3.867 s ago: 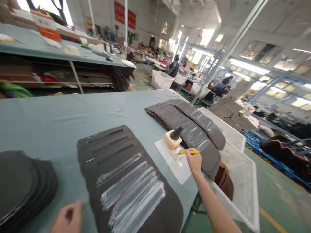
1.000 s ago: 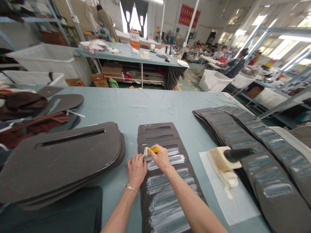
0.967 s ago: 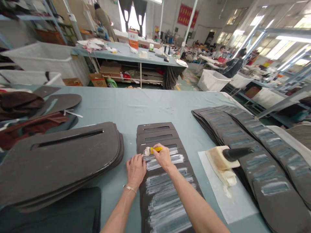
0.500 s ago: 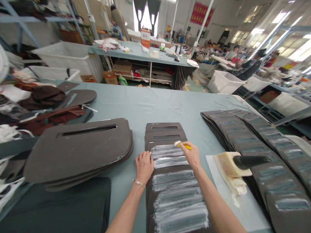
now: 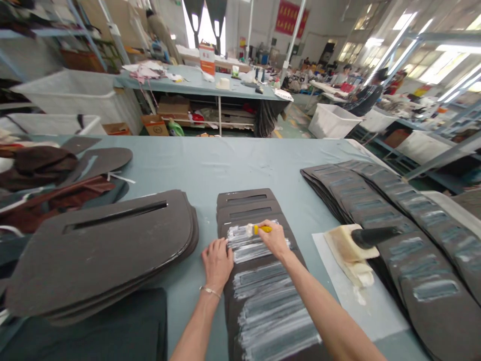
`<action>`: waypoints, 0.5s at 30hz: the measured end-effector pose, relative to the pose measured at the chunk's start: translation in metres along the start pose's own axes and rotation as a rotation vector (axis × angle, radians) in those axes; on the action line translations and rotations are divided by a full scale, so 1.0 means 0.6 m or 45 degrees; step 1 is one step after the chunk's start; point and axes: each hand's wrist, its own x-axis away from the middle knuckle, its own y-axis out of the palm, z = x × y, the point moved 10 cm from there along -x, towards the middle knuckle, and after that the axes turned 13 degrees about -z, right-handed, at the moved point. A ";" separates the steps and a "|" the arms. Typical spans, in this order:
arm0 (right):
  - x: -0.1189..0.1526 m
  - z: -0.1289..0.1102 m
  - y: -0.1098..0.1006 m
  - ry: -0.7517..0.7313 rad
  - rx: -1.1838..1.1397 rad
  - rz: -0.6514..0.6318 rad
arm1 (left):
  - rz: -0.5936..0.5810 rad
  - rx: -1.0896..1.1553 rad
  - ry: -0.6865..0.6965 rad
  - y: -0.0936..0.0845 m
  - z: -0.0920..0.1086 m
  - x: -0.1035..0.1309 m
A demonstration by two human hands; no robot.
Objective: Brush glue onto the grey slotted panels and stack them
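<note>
My right hand [image 5: 273, 237] is closed on a small brush [image 5: 258, 229] with a yellow handle. Its white-coated bristles touch the slot area of a dark grey panel [image 5: 259, 265] in an overlapping row at the centre. White streaks cover the slots of the nearer panels, while the two farthest show bare slots. Beside the row's left edge, my left hand [image 5: 218, 261] lies with its fingers spread, fingertips on the panel edge, holding nothing. A cream block-shaped container [image 5: 343, 245] with a black cylinder on it rests on a white sheet [image 5: 379, 311] to the right.
A pile of large dark panels [image 5: 108, 250] lies left. Overlapping rows of streaked panels [image 5: 361, 200] fill the right side. Brown and dark fabric [image 5: 41, 168] is heaped at the far left. Beyond the blue-grey table [image 5: 240, 155] stand another table, white bins and people.
My right hand has moved the brush left across the slot, leaving more white on it. My left hand stays at the panel edge. The camera view has shifted a little.
</note>
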 end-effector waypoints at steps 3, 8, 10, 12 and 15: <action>0.013 0.093 -0.092 0.229 0.092 0.184 | 0.012 -0.001 0.010 0.003 -0.001 -0.001; 0.022 0.118 -0.124 0.211 0.183 0.166 | 0.022 0.015 0.005 0.007 0.000 0.002; 0.029 0.119 -0.122 0.254 0.139 0.175 | 0.007 0.032 0.002 0.009 0.000 0.001; 0.041 0.119 -0.128 0.328 0.123 0.254 | -0.013 0.065 -0.013 0.011 -0.004 -0.002; 0.060 0.090 -0.119 0.276 0.084 0.271 | -0.059 0.190 -0.064 0.011 -0.019 -0.005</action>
